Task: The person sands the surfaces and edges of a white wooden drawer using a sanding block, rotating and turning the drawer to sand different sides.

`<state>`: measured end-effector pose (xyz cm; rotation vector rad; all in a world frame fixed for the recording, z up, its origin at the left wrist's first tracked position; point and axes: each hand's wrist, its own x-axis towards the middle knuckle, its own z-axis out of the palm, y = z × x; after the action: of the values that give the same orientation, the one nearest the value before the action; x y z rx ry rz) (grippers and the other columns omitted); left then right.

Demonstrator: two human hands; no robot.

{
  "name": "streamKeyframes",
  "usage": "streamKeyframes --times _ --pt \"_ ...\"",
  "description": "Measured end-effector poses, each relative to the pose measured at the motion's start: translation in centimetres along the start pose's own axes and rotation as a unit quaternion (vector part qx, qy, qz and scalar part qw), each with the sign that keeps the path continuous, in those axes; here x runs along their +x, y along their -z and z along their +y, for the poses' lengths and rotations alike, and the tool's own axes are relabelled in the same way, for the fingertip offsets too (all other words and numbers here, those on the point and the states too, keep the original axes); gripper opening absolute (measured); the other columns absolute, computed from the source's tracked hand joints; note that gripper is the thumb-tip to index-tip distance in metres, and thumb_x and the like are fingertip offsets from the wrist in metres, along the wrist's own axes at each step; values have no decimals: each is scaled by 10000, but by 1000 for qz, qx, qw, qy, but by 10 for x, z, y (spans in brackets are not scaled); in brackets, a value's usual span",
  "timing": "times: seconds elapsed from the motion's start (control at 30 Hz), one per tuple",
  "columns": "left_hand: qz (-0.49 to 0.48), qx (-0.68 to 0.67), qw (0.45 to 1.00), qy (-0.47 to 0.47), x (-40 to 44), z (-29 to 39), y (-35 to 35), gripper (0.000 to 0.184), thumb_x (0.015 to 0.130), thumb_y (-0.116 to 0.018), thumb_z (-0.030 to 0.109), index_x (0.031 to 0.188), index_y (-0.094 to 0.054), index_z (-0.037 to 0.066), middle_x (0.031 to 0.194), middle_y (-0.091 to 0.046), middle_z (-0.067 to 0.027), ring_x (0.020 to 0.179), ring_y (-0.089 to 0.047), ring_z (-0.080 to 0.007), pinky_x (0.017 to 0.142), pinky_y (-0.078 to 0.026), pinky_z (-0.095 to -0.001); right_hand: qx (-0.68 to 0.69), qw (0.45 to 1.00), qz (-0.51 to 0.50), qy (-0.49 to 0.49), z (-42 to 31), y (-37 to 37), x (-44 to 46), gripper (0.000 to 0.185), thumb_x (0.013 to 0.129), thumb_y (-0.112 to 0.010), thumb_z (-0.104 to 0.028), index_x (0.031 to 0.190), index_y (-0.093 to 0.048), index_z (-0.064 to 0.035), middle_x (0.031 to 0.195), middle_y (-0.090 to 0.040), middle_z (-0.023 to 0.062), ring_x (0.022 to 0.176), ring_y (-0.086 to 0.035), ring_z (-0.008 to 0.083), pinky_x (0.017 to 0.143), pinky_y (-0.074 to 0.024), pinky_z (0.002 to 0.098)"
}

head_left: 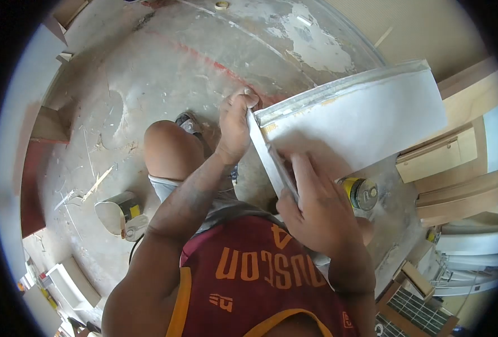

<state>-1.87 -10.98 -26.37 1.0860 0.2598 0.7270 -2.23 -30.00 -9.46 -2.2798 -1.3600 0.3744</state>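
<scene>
A white panel (372,118) with a raised lip along its near-left end is tilted up in front of me, above my knees. A rough, greyish border with yellowish patches runs along its far edge. My left hand (236,124) is closed around the far-left corner, thumb on top. My right hand (319,210) is bent over the raised lip (267,160), index finger on the inner face and thumb at the outer side. A thin greyish strip shows beneath those fingers; whether it is a separate piece or part of the lip, I cannot tell.
A yellow-and-dark can (359,194) stands on the concrete floor (165,73) by my right leg. Left of me are a cut-open container (119,214) and wood splinters (98,182). Wooden cabinet parts (445,154) line the right side. A tape roll (221,5) lies far ahead.
</scene>
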Motion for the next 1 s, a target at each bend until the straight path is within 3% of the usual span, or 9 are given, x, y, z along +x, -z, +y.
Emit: streamKeyframes --times 0.03,0.13,0.2,0.3,0.43,0.53,0.7,0.83,1.0 --pt "10 10 1000 11 -1 1 -1 245 925 -502 178 747 -550 17 706 -491 -11 676 -438 -111 642 -350 -293 7 1000 -9 19 1 2 -4 465 894 -615 -106 1329 -496 6 1183 -590 283 1050 -625 485 887 -520 544" --pt "7 -33 999 -3 8 -2 7 218 931 -513 148 755 -560 28 719 -495 10 683 -433 -91 638 -342 -285 93 989 -89 -72 -11 10 0 624 863 -695 -148 1410 -457 35 1246 -594 291 1136 -617 469 971 -510 510" --pt "11 -53 998 10 7 -3 8 206 930 -518 138 757 -558 33 724 -495 17 685 -434 -85 636 -341 -281 58 991 -116 25 -6 10 -10 790 833 -754 -164 1499 -395 62 1396 -558 285 1281 -564 441 1070 -457 488" --pt "4 -78 996 31 0 -4 8 182 927 -525 123 767 -558 43 733 -496 30 691 -434 -75 634 -341 -273 -27 988 -144 42 -11 -1 -31 848 818 -773 -165 1531 -379 71 1511 -491 272 1362 -508 408 1132 -408 476" --pt "-3 -78 996 52 -1 1 6 175 925 -515 137 776 -551 51 742 -500 26 697 -439 -75 638 -347 -269 -79 991 -90 55 10 -32 -42 802 813 -775 -179 1494 -438 78 1550 -453 269 1360 -493 384 1122 -413 469" --pt "4 -40 999 21 -1 4 0 188 922 -502 158 765 -530 58 750 -493 17 699 -432 -78 649 -352 -272 -96 993 14 70 17 -39 -42 765 807 -752 -155 1472 -463 89 1491 -521 266 1277 -552 382 1084 -443 448" --pt "-21 7 1000 6 1 8 4 229 887 -509 220 746 -492 40 751 -475 -22 704 -419 -116 660 -352 -286 71 995 77 -6 25 -28 -40 727 820 -683 -91 1484 -448 94 1308 -663 246 1042 -696 360 1000 -479 415" --pt "-18 -16 1000 -2 -2 13 -6 223 889 -500 204 740 -490 38 756 -482 -25 707 -417 -117 662 -351 -288 127 987 81 -49 26 -25 -44 731 831 -694 -87 1492 -437 89 1303 -668 243 1032 -716 331 995 -476 409" --pt "-16 -24 999 -15 1 6 -8 199 888 -485 170 747 -501 31 760 -495 -31 715 -428 -120 673 -357 -286 60 998 -18 -19 32 -16 -44 668 883 -659 -26 1515 -449 18 1333 -673 185 1094 -709 286 985 -485 403"
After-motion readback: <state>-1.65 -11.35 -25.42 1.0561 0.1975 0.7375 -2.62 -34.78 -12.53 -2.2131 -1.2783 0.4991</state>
